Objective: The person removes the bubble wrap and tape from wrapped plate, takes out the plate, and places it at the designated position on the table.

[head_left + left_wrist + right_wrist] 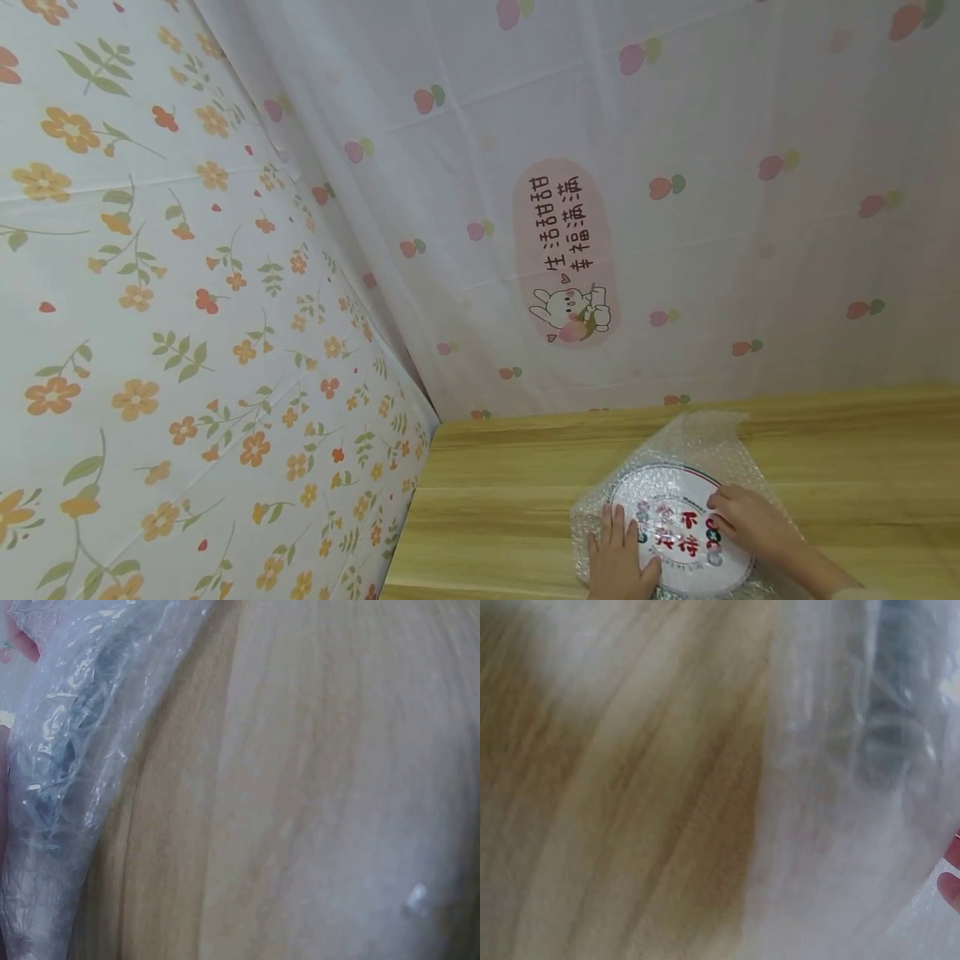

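Observation:
A round white disc [678, 492] with large red characters and a dark rim lies in clear bubble wrap [697, 433] on the wooden table. Glare from the wrap covers its upper part. My left hand [618, 557] rests on the disc's left side, fingers extended. At the right side my right hand [753, 525] has bent fingers with the tips right at the disc's edge; I cannot tell whether they pinch the wrap. The wrist views show the wrapped edge [90, 712] from the left and the wrap [832, 772] from the right, with two fingertips [949, 889] beside it.
The wood-grain tabletop [495, 500] runs left and right of the wrapped disc. Behind it hangs a pale cloth [720, 250] with a rabbit print; a flower-patterned cloth [187, 333] borders the left side.

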Demonstrator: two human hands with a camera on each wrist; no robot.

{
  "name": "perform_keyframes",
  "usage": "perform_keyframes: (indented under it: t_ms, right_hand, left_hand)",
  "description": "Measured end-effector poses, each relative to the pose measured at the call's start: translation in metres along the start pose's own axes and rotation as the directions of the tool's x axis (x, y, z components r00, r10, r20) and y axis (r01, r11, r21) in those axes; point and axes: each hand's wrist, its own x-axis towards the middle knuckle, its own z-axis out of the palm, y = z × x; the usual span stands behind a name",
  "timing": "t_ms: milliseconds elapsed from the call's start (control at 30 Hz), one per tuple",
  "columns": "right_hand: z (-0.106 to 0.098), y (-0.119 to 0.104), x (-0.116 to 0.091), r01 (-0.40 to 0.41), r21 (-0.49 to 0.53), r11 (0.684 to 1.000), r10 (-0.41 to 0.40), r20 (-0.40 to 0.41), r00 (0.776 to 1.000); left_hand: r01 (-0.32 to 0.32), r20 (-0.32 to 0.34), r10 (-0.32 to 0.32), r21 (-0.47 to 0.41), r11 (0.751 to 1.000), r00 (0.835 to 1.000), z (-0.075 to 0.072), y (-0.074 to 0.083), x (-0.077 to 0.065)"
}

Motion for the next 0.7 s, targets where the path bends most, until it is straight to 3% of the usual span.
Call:
perform_keyframes:
  t_ms: [233, 467, 700]
  right_hand:
    - [0.005, -0.004, -0.003, 0.043, 0.024, 0.999, -0.042, -0.057, 0.998]
    - [0.005, -0.008, -0.002, 0.035, 0.060, 0.998, -0.034, -0.014, 0.999]
    - [0.007, -0.010, -0.001, 0.044, 0.060, 0.997, -0.042, -0.038, 0.998]
  left_hand:
    - [0.005, 0.009, -0.005, -0.006, 1.000, 1.000, 0.005, 0.000, 0.000]
    - [0.005, -0.030, -0.005, -0.002, 1.000, 1.000, 0.008, 0.000, -0.001]
    - [0.010, -0.039, -0.010, 0.011, 1.000, 0.999, 0.012, 0.000, -0.002]
